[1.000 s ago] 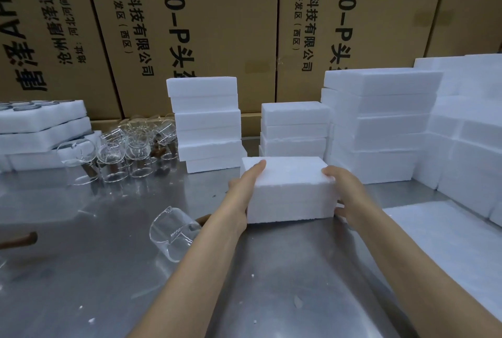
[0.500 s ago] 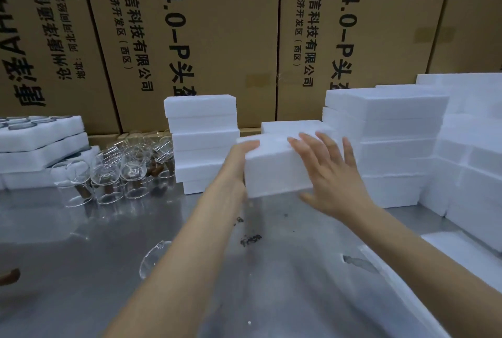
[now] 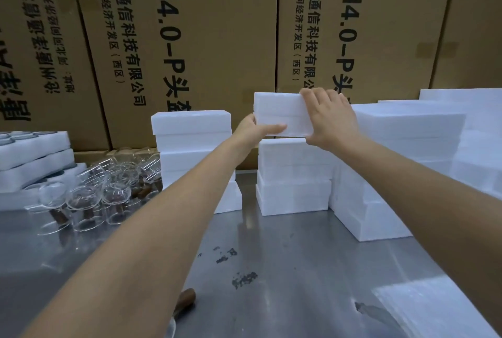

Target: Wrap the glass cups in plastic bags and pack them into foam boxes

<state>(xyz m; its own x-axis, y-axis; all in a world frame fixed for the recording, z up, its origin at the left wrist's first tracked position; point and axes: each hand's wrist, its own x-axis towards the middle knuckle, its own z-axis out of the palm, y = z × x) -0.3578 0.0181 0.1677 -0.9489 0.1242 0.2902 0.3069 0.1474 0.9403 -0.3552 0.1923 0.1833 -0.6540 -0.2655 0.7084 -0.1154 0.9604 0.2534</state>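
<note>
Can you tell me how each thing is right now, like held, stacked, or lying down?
Foam box: closed, held up in both hands over the middle stack.
Left hand: grip on the box's left end.
Right hand: grip on its right end.
Middle stack: closed foam boxes, piled on the table.
Left stack: closed, piled higher.
Glass cups: unwrapped, standing together.

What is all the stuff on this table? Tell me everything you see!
White foam box held up: one, white, just above the middle stack.
White foam box stacks: several, white, along the back and right.
Clear glass cups: many, see-through with brown handles, left side.
Brown cardboard cartons: several, brown with black print, behind the table.
Shiny metal table: one, silver, underneath everything.
Left hand: gripping the held box's left end.
Right hand: gripping its right end.
</note>
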